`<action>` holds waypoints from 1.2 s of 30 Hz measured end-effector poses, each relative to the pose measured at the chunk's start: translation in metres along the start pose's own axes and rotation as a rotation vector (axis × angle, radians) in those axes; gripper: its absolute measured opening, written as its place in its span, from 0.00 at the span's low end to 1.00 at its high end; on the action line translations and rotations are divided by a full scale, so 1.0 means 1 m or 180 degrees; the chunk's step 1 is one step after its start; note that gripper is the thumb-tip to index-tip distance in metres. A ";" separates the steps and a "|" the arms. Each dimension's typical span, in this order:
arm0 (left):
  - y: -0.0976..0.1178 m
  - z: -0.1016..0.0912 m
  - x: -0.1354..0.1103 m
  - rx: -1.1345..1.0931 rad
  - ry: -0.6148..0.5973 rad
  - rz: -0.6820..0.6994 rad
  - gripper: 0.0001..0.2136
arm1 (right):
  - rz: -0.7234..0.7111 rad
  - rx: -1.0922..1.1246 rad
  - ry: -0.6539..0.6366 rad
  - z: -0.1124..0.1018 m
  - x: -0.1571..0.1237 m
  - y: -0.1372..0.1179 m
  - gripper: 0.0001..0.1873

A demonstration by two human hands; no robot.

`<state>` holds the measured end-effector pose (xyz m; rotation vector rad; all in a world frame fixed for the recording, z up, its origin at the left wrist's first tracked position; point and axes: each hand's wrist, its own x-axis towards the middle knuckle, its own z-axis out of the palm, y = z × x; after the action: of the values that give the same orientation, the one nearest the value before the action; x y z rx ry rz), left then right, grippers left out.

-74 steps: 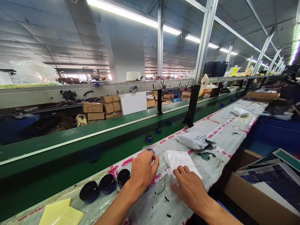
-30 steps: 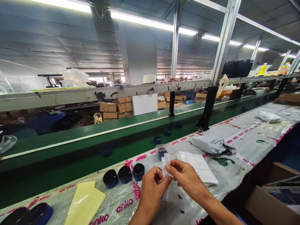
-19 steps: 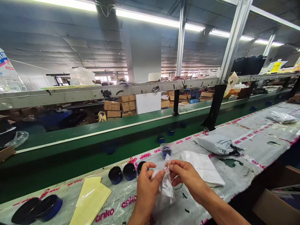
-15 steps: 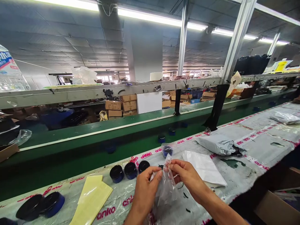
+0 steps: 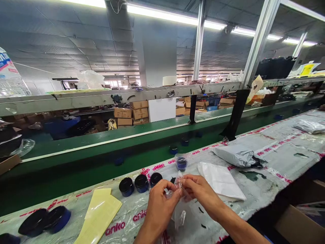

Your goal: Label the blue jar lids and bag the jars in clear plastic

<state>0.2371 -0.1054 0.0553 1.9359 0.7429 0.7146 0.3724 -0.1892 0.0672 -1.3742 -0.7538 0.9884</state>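
Between my two hands is a clear plastic bag (image 5: pixel 180 213), its lower part hanging over the covered table. My left hand (image 5: pixel 162 203) pinches the bag near its top edge, thumb against fingers. On the other side my right hand (image 5: pixel 200 189) is closed on the same edge, with its fingertips almost meeting the left ones. Just beyond my hands, a round blue jar with a black lid (image 5: pixel 155 178) ends a short row of such jars. Another blue jar (image 5: pixel 181 163), wrapped in clear plastic, sits farther back. Right of my hands lies a stack of white bags (image 5: pixel 220 181).
Yellow sheets (image 5: pixel 100 215) lie at left, near larger round black-lidded jars (image 5: pixel 58 219). A green conveyor belt (image 5: pixel 83 183) carrying several jars runs behind the table. A grey plastic package (image 5: pixel 238 156) rests at right. A metal post (image 5: pixel 259 44) and a shelf rail (image 5: pixel 152 93) stand beyond.
My hands have drawn closer together on the bag's edge, the left shifting slightly right. The bag's upper part has sunk and folded. Jars on the belt have moved slightly left.
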 end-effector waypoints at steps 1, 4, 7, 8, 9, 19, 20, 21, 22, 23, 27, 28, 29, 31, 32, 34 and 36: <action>0.001 0.000 0.000 -0.0078 0.0004 -0.0043 0.09 | -0.0011 0.0010 -0.0030 0.000 -0.001 0.000 0.19; 0.002 0.000 0.002 -0.0374 -0.0040 -0.0146 0.10 | -0.0112 -0.0015 -0.0043 0.000 -0.001 0.002 0.21; 0.002 -0.001 0.006 -0.0669 -0.0167 -0.0212 0.08 | -0.0007 0.0049 0.0005 -0.001 -0.001 0.005 0.22; 0.001 -0.002 0.008 -0.0792 -0.0204 -0.0248 0.09 | 0.0061 0.0121 -0.0011 -0.003 -0.001 0.005 0.23; -0.001 -0.003 0.009 -0.0936 -0.0248 -0.0299 0.10 | 0.0109 0.0208 -0.0067 -0.004 -0.001 0.006 0.23; -0.010 0.003 0.007 -0.1604 -0.0453 -0.0616 0.18 | 0.0154 0.0404 -0.0449 -0.008 -0.005 0.003 0.27; -0.009 0.006 0.006 -0.1507 -0.0410 -0.0519 0.17 | 0.0171 0.0335 -0.0383 -0.006 -0.005 0.003 0.27; -0.008 0.008 0.006 -0.1505 -0.0403 -0.0442 0.17 | 0.0141 0.0266 -0.0310 -0.004 -0.004 0.003 0.27; -0.007 0.010 0.006 -0.1588 -0.0405 -0.0394 0.19 | 0.0072 0.0215 -0.0245 -0.003 -0.004 0.003 0.26; -0.008 0.012 0.006 -0.1709 -0.0397 -0.0369 0.21 | -0.0011 0.0194 -0.0209 -0.002 -0.004 0.002 0.25; -0.018 0.012 0.009 -0.1955 -0.0545 -0.0482 0.27 | -0.0091 0.0371 -0.0514 -0.005 -0.008 -0.001 0.22; -0.022 0.011 0.010 -0.1973 -0.0680 -0.0558 0.26 | -0.0055 0.0419 -0.0580 -0.007 -0.010 -0.002 0.21; -0.026 0.010 0.010 -0.1994 -0.0785 -0.0627 0.25 | -0.0033 0.0449 -0.0589 -0.009 -0.011 -0.003 0.20; -0.032 0.009 0.012 -0.2043 -0.0800 -0.0721 0.26 | 0.0019 0.0458 -0.0433 -0.013 -0.013 -0.005 0.19; -0.033 0.008 0.012 -0.2048 -0.0722 -0.0736 0.26 | 0.0051 0.0445 -0.0334 -0.015 -0.013 -0.005 0.20; -0.034 0.008 0.012 -0.1997 -0.0562 -0.0733 0.26 | 0.0097 0.0392 -0.0165 -0.018 -0.012 -0.006 0.21; -0.033 0.008 0.012 -0.1786 -0.0466 -0.0671 0.25 | 0.0060 0.0260 -0.0008 -0.020 -0.012 -0.005 0.23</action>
<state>0.2433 -0.0877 0.0248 1.3609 0.5685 0.5682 0.3860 -0.2080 0.0721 -1.3116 -0.6962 1.0252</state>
